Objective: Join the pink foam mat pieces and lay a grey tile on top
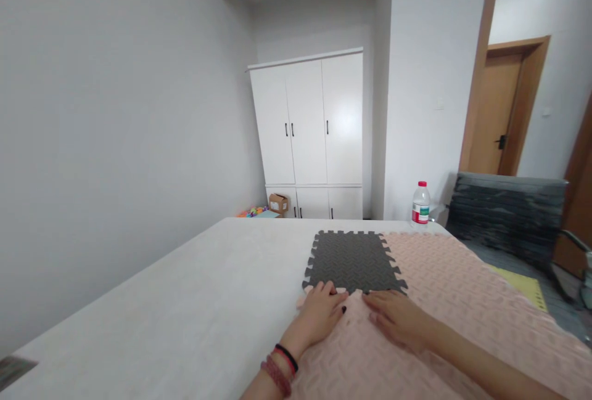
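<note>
A dark grey interlocking foam mat tile lies on the white bed, joined to pink foam mat tiles on its right and near sides. My left hand lies flat, fingers apart, pressing on the seam where the near pink tile meets the grey tile's front left corner. My right hand rests flat on the pink tile just below the grey tile's front right edge. Neither hand grips anything. Bracelets circle my left wrist.
A water bottle stands at the bed's far edge. A grey folded chair with a yellow mat piece is at the right. White wardrobe, a cardboard box and toys stand at the back. Doorway at right.
</note>
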The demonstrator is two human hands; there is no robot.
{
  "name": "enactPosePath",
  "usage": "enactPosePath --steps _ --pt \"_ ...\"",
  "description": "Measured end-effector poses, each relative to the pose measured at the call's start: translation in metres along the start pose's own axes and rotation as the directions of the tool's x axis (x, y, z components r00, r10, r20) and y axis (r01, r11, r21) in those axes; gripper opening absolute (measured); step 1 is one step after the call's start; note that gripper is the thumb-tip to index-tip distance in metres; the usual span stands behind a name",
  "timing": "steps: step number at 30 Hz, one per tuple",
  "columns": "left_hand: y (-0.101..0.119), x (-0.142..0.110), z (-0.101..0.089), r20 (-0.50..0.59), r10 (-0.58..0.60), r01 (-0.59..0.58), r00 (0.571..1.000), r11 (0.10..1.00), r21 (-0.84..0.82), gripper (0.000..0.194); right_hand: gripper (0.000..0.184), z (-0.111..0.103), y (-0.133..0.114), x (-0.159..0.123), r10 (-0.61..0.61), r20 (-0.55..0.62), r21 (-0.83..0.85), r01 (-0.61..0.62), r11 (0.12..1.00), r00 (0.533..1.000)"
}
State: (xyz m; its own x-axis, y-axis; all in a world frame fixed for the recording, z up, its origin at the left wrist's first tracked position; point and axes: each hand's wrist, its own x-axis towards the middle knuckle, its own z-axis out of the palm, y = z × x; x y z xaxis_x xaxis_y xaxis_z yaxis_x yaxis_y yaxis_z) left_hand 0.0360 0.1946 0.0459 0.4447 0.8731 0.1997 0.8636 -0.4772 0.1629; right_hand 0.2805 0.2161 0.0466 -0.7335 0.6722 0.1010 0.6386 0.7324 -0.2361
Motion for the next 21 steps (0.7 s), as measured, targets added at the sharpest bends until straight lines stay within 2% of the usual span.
enactPosePath --steps 4,6,8,10,13,17,19,21 --pt "0.001 0.001 0.0 -0.001 0.004 -0.004 1.0 1.0 0.024 0.031 0.054 0.0 -0.015 0.012 0.104 -0.052 -0.068 -0.107 0.992 0.993" --pt "0.003 0.002 -0.002 0.015 0.004 -0.005 1.0 1.0 0.016 0.033 0.048 0.0 -0.021 0.012 0.126 -0.058 -0.081 -0.13 0.988 0.99" --pt "0.005 0.002 -0.004 0.04 0.009 -0.009 0.999 1.0 0.012 0.036 0.043 -0.001 -0.025 0.002 0.115 -0.049 -0.064 -0.118 0.991 0.992" --pt "0.007 0.001 -0.006 0.071 0.024 -0.025 0.997 1.0 0.018 0.039 0.046 -0.006 -0.028 -0.019 0.102 -0.05 0.004 -0.102 0.995 0.994" --pt "0.004 0.001 -0.008 0.139 0.048 -0.051 0.989 0.999 0.017 0.043 0.049 -0.02 -0.032 -0.076 0.161 -0.134 0.163 -0.139 0.977 0.978" --pt "-0.002 -0.002 -0.016 0.223 0.056 -0.052 0.973 0.998 -0.024 0.047 0.034 -0.038 -0.035 -0.186 0.314 -0.288 0.345 -0.208 0.915 0.905" --pt "0.007 -0.009 -0.025 0.23 0.044 -0.032 0.972 0.998 -0.057 0.051 0.033 -0.037 -0.029 -0.25 0.493 -0.357 0.446 -0.319 0.836 0.793" --pt "0.03 -0.021 -0.038 0.211 0.014 0.011 0.977 0.993 -0.114 0.055 0.036 -0.024 -0.019 -0.315 0.628 -0.376 0.532 -0.397 0.748 0.681"
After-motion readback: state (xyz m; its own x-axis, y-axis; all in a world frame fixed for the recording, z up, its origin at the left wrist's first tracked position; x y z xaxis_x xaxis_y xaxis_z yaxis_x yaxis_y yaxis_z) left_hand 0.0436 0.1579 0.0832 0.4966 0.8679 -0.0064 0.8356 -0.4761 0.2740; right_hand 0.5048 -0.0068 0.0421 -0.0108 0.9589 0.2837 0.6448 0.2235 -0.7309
